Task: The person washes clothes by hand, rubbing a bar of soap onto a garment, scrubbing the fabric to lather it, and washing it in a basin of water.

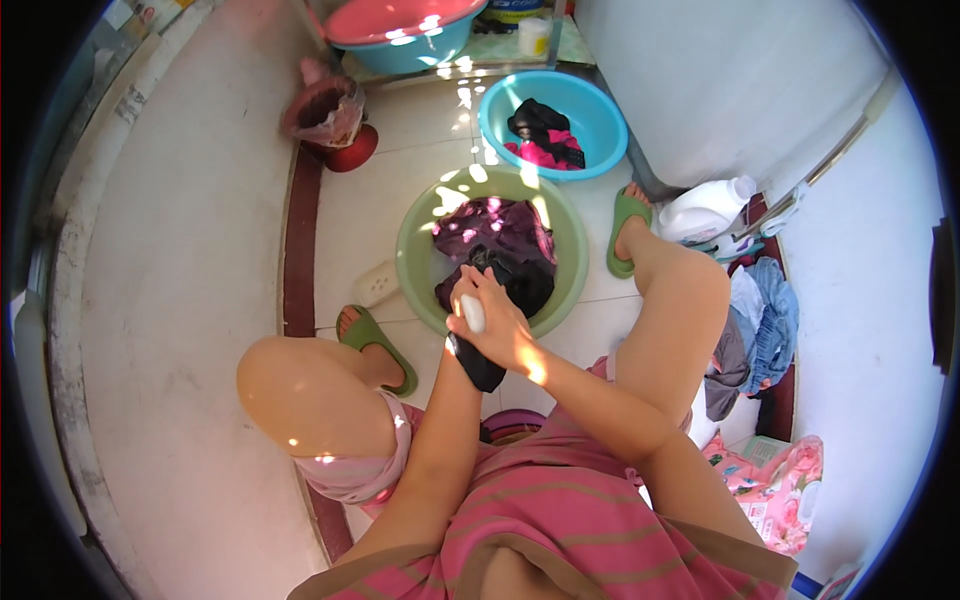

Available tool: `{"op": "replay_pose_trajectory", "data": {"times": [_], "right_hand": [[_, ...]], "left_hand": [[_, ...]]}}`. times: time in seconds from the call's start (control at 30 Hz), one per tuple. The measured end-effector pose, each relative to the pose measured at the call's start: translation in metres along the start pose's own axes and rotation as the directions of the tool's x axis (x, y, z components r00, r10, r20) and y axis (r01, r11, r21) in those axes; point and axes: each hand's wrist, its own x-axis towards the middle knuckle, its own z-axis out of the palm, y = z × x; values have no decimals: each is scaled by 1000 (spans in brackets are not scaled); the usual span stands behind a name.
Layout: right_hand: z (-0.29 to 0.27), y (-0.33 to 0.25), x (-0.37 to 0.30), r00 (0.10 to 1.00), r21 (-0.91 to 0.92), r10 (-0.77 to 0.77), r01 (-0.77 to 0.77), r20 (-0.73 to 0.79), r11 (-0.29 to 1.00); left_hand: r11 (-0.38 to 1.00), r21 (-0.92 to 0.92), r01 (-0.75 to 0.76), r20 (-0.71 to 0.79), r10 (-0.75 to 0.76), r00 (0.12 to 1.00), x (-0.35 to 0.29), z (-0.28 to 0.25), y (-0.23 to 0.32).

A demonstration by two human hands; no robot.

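Observation:
Over the near rim of a green basin (412,240), my two hands are close together. My right hand (505,328) is closed round a white bar of soap (473,313). Beneath it is my left hand (464,290), its fingers mostly hidden, closed on a black cloth (475,363) that looks like a small garment. One end of that cloth hangs by my left wrist. Inside the basin lie a dark purple patterned garment (500,230) and black fabric (528,280). Whether the black fabric joins the held cloth, I cannot tell.
A blue basin (605,105) with black and pink clothes stands beyond. Left are a red bin (325,105) and a cream-coloured brush-like object (377,283). On the right are a white jug (705,208), piled clothes (765,320) and a pink floral bag (785,490).

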Motion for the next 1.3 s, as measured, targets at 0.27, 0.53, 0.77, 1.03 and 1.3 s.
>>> {"op": "replay_pose_trajectory", "data": {"times": [0.27,0.53,0.77,1.03,1.3], "right_hand": [[-22,33,31,980,-197,148,-172,-133,965],[-38,49,58,842,-63,538,-539,-20,840],[-30,-37,80,932,-173,347,-361,-109,916],[133,-71,107,695,-317,250,-34,674,948],[172,-39,127,814,-204,-63,218,577,954]], "left_hand": [[873,-368,320,124,-294,948,16,47,-10],[804,-359,473,-140,-548,825,23,57,9],[820,-512,256,-42,-321,946,22,26,22],[719,-694,19,-126,-148,981,15,-18,14],[710,-685,-165,-295,-64,953,27,-23,25]]}}
